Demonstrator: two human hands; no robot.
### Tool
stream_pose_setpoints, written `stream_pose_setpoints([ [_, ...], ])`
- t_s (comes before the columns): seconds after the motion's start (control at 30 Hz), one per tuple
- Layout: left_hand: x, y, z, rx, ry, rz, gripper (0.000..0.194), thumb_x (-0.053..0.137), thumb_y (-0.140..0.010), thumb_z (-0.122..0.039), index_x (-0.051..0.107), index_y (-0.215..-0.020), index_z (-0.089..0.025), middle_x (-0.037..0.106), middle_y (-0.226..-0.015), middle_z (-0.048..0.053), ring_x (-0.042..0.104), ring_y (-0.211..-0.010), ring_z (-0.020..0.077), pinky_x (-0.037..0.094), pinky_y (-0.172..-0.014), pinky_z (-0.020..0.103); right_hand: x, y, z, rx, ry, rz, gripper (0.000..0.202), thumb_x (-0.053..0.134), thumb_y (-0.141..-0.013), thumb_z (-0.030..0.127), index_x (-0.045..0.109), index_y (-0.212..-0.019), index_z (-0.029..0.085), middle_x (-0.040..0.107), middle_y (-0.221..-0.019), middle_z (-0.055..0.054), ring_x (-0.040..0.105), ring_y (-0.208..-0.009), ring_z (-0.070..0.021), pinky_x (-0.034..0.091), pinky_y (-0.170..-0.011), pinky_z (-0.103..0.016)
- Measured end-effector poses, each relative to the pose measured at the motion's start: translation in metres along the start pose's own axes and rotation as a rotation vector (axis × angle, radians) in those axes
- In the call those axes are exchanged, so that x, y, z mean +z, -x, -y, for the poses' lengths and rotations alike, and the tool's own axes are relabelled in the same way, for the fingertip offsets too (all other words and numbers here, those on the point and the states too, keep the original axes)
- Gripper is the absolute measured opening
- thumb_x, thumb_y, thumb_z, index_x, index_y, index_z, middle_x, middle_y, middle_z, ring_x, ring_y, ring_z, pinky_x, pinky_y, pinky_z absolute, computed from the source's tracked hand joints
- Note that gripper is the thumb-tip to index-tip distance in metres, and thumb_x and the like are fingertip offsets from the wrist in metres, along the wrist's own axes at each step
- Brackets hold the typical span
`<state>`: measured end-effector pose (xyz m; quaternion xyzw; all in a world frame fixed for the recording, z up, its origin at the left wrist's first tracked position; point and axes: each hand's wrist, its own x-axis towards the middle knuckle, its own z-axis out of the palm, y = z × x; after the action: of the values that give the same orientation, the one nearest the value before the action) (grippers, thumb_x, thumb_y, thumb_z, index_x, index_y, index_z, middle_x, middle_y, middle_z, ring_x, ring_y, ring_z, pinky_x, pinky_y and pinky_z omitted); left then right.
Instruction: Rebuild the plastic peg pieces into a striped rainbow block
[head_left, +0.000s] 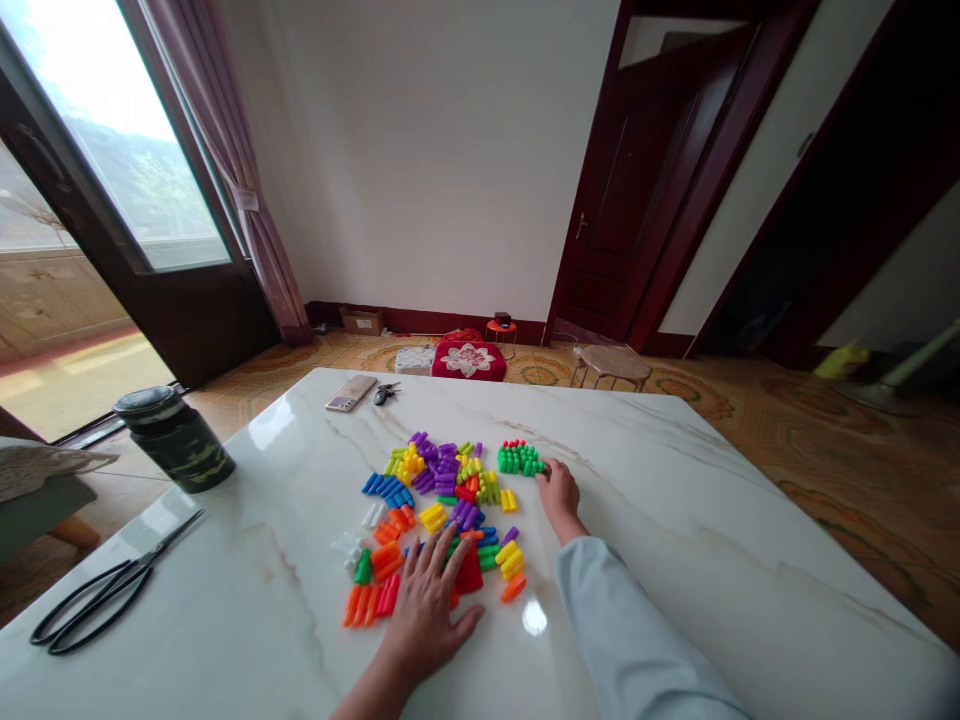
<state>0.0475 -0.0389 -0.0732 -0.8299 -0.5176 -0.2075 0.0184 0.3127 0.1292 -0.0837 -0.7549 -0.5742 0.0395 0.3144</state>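
Small bullet-shaped plastic pieces in many colours lie in a loose spread on the marble-patterned table. My left hand rests palm down over the near part of the spread, fingers apart, covering some pieces. Orange pieces lie left of it, and yellow pieces lie to its right. At the far right of the spread, green pieces stand packed together, with a few red tips behind them. My right hand touches the right edge of this group, its fingertips closed at a green piece and partly hidden.
Black-handled scissors lie at the table's left, near a dark lidded jar. A phone and keys lie by the far edge. Beyond the table stand a red floral-covered seat and a stool.
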Motion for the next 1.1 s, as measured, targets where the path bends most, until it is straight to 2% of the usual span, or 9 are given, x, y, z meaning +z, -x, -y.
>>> stream_pose_setpoints([
  [0.17, 0.001, 0.001, 0.000, -0.003, -0.001, -0.004, 0.082, 0.057, -0.082, -0.048, 0.018, -0.152, -0.031, 0.027, -0.157, 0.004, 0.031, -0.139, 0.0319, 0.021, -0.114, 0.053, 0.007, 0.006, -0.001, 0.005, -0.031, -0.046, 0.036, 0.059, -0.077, 0.016, 0.057, -0.113, 0.018, 0.068, -0.103, -0.006, 0.063, -0.092, -0.0197, 0.043, -0.073, -0.026],
  [0.27, 0.000, 0.001, 0.000, -0.006, 0.004, -0.019, 0.081, 0.057, -0.082, -0.048, 0.019, -0.151, -0.031, 0.028, -0.156, 0.004, 0.032, -0.139, 0.0323, 0.022, -0.113, 0.053, 0.009, 0.013, -0.001, -0.008, -0.048, -0.096, 0.035, 0.056, -0.077, 0.017, 0.056, -0.112, 0.016, 0.066, -0.107, -0.009, 0.061, -0.095, -0.0206, 0.043, -0.075, -0.028],
  [0.4, -0.001, 0.000, -0.001, -0.001, 0.005, -0.020, 0.081, 0.058, -0.082, -0.048, 0.020, -0.151, -0.031, 0.029, -0.156, 0.005, 0.032, -0.139, 0.0328, 0.022, -0.113, 0.053, 0.008, 0.019, 0.000, -0.036, -0.056, -0.136, 0.019, 0.049, -0.078, 0.017, 0.062, -0.092, 0.017, 0.064, -0.096, -0.008, 0.059, -0.083, -0.0189, 0.041, -0.072, -0.028],
  [0.53, -0.001, 0.000, 0.000, 0.005, 0.009, -0.014, 0.082, 0.058, -0.081, -0.048, 0.020, -0.151, -0.030, 0.029, -0.156, 0.006, 0.031, -0.139, 0.0334, 0.023, -0.113, 0.054, 0.005, 0.022, 0.001, -0.105, -0.072, -0.111, 0.021, 0.046, -0.074, 0.012, 0.066, -0.077, 0.018, 0.065, -0.089, -0.005, 0.059, -0.076, -0.0161, 0.041, -0.071, -0.026],
  [0.83, -0.001, -0.001, 0.000, 0.004, 0.028, -0.012, 0.084, 0.060, -0.080, -0.048, 0.020, -0.151, -0.031, 0.032, -0.154, 0.006, 0.035, -0.137, 0.0331, 0.023, -0.113, 0.055, -0.005, 0.030, 0.004, -0.196, -0.064, -0.042, 0.033, 0.045, -0.073, 0.011, 0.072, -0.089, 0.020, 0.070, -0.102, -0.004, 0.062, -0.096, -0.0175, 0.043, -0.086, -0.025],
  [1.1, -0.001, -0.001, 0.000, 0.009, 0.030, -0.033, 0.084, 0.061, -0.079, -0.046, 0.020, -0.151, -0.031, 0.031, -0.155, 0.005, 0.035, -0.137, 0.0331, 0.023, -0.113, 0.053, -0.010, 0.033, 0.008, -0.193, 0.004, 0.014, 0.036, 0.048, -0.075, 0.010, 0.072, -0.099, 0.021, 0.068, -0.113, -0.004, 0.059, -0.105, -0.0189, 0.041, -0.091, -0.027],
])
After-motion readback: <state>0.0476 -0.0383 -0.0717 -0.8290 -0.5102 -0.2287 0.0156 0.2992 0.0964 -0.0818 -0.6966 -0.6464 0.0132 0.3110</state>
